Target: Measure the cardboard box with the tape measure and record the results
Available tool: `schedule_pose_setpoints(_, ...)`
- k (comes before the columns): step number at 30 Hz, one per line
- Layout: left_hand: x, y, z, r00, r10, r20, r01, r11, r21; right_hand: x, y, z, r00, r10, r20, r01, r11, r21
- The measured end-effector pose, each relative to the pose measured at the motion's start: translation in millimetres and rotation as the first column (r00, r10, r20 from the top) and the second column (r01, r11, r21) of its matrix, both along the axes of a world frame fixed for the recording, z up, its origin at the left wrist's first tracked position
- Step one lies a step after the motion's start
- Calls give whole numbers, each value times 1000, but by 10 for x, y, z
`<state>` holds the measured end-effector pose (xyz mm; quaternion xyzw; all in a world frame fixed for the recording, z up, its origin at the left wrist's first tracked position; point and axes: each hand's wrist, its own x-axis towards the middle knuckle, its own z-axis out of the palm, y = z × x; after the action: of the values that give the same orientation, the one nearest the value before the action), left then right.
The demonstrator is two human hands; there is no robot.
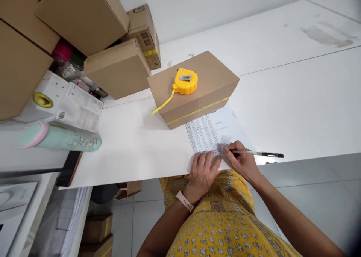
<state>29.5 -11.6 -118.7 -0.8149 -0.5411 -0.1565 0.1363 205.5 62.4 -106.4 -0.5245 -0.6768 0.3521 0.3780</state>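
Note:
My right hand [243,160] is closed around a pen [265,154], its tip end over the lower part of a printed sheet of paper [225,126]. Flat on the bottom edge of that sheet lies my left hand [203,169], fingers stretched out, a pink band on the wrist. The sheet's upper end reaches beneath a cardboard box [208,73] sealed with yellow tape. On top of the box rests a yellow tape measure [186,81] with a metal clip and a yellow strap hanging to the left. Whether the pen touches the paper is hidden by my fingers.
Several cardboard boxes [118,67] are stacked at the back left. A mint bottle with a pink lid [64,136] lies in front of a white avocado-printed carton [80,106]. The white table's [126,155] front edge runs just before my body. More boxes [97,229] sit below, left.

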Motion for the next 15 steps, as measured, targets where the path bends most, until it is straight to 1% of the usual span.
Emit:
schedule_pose_setpoints(4, 2, 4, 14, 1000, -1, 17, 1, 1000, 10, -11, -2, -9, 1000, -4, 13, 3, 1000, 12)
schedule_pose_setpoints(15, -8, -11, 17, 1000, -3, -7, 3, 1000, -30, -40, 2, 29, 1000, 0, -14, 0, 1000, 15)
